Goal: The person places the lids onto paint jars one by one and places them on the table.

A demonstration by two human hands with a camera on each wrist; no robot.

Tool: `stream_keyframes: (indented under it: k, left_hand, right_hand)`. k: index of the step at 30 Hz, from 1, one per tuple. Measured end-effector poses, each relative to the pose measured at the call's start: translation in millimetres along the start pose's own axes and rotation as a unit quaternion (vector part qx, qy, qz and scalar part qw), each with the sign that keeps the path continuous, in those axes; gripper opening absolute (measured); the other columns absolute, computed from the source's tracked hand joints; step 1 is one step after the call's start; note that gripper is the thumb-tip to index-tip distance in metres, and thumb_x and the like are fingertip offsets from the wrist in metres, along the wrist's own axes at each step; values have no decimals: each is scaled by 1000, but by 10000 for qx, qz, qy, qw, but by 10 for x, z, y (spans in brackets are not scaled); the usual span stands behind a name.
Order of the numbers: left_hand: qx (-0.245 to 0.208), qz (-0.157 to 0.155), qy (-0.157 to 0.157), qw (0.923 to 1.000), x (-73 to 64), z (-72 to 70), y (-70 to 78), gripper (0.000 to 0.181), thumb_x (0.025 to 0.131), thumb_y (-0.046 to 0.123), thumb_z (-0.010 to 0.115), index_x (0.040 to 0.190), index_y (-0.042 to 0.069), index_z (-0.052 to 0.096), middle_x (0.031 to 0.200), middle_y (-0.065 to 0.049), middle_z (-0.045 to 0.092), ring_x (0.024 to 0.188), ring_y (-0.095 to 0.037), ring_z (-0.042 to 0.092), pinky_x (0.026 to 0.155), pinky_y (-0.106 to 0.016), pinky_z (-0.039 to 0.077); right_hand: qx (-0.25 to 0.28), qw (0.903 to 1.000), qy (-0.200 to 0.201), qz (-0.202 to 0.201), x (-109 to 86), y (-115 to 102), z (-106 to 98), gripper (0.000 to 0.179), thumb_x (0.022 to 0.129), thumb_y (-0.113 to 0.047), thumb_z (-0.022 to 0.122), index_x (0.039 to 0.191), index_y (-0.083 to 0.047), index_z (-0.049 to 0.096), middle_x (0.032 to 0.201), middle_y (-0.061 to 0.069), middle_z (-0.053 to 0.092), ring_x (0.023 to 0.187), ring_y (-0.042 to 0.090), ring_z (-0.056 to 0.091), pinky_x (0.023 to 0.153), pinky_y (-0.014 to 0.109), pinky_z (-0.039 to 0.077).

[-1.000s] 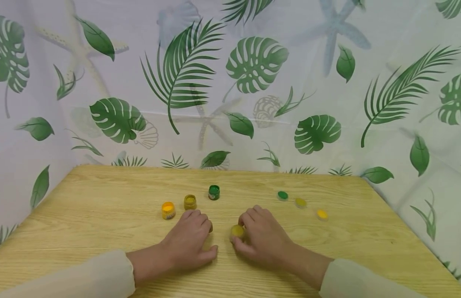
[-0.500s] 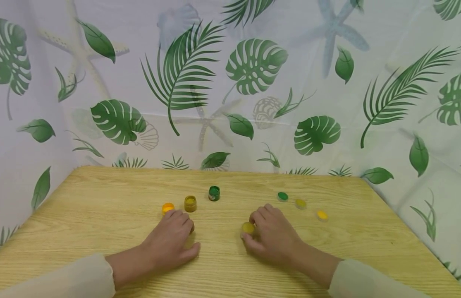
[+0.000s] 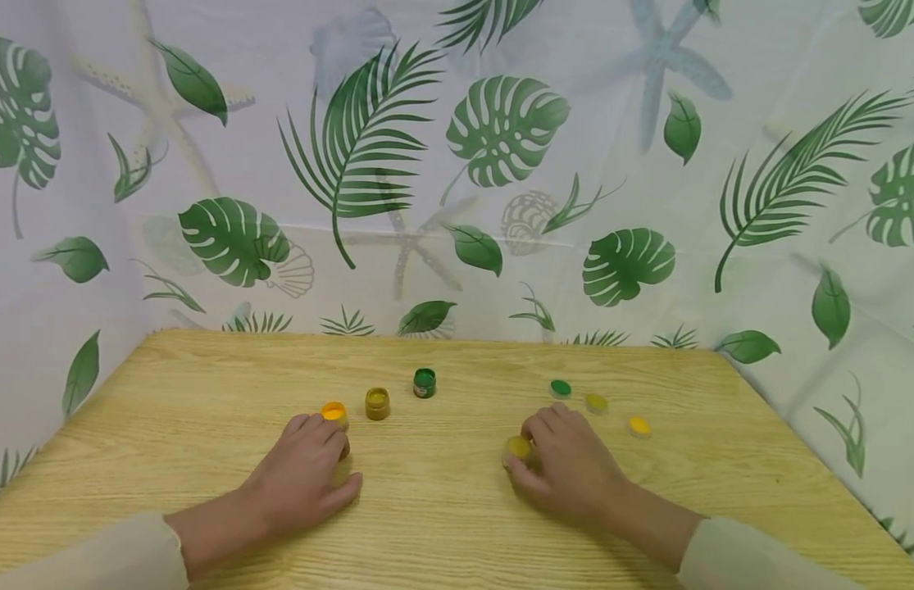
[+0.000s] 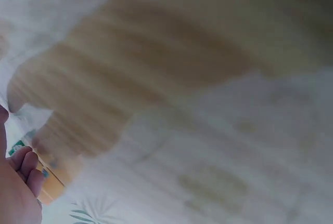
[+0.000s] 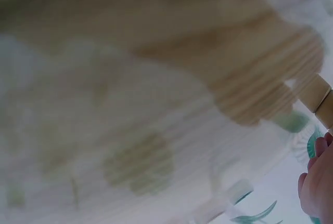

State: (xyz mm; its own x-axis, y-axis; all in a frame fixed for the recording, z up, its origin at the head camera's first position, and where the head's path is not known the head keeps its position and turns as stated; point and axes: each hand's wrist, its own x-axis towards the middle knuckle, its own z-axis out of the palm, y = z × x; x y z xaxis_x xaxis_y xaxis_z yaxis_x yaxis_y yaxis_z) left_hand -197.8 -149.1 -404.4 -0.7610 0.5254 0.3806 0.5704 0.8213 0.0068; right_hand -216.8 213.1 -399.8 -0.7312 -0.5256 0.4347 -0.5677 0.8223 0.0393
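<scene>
The left hand [image 3: 303,475] lies palm down on the wooden tabletop [image 3: 169,410], its fingers curled over a small jar that is almost wholly hidden beneath them, so its colour cannot be told; the fingertips reach right up to the orange paint jar [image 3: 334,412], which stands open just beyond them. The right hand [image 3: 567,471] rests well apart from the left, pinching a yellow lid [image 3: 517,447] between thumb and fingertips, low against the wood. Beyond the left hand, the orange jar, an ochre paint jar [image 3: 377,402] and a green paint jar [image 3: 424,382] stand in a short slanting row, all uncapped. Beyond the right hand three loose lids lie flat in a similar row: a green lid [image 3: 560,388], an olive lid [image 3: 595,402] and an orange-yellow lid [image 3: 638,425]. Both wrist views are blurred, showing only wood grain and pale sleeve. A curtain [image 3: 457,164] printed with green leaves hangs behind.
</scene>
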Motion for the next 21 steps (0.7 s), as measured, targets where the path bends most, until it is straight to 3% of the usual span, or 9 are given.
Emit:
stream_keyframes:
  k: [3, 8, 14, 21]
  left_hand:
    - [155, 62, 96, 9998, -60, 6, -75, 26, 86, 37, 69, 87, 12, 63, 100, -3, 66, 88, -18, 53, 92, -43, 42]
    - [159, -41, 182, 9997, -111, -23, -171, 24, 86, 35, 70, 85, 12, 63, 90, 0, 62, 83, -16, 50, 90, -43, 43]
    - [77, -228, 205, 9995, -107, -26, -245, 22, 86, 34, 70, 83, 13, 62, 84, 3, 58, 80, -15, 48, 88, -43, 42]
    - [120, -214, 242, 9994, -98, -25, -268, 23, 85, 34, 70, 82, 13, 61, 82, 3, 57, 79, -16, 48, 87, -44, 42]
  right_hand:
    - [70, 9999, -4, 98, -30, 49, -19, 26, 86, -40, 68, 88, -14, 60, 87, -6, 58, 85, 14, 50, 79, 34, 43]
    - [48, 9998, 32, 198, -94, 160, -43, 24, 87, -38, 67, 88, -14, 60, 85, -7, 56, 83, 12, 48, 79, 34, 42]
    - [-124, 9993, 60, 343, -211, 311, -98, 27, 87, -39, 68, 87, -13, 60, 83, -5, 56, 80, 13, 50, 77, 34, 44]
    - [-231, 9976, -94, 646, -374, 503, -212, 27, 86, -38, 70, 88, -13, 61, 81, -6, 54, 77, 13, 44, 73, 35, 41]
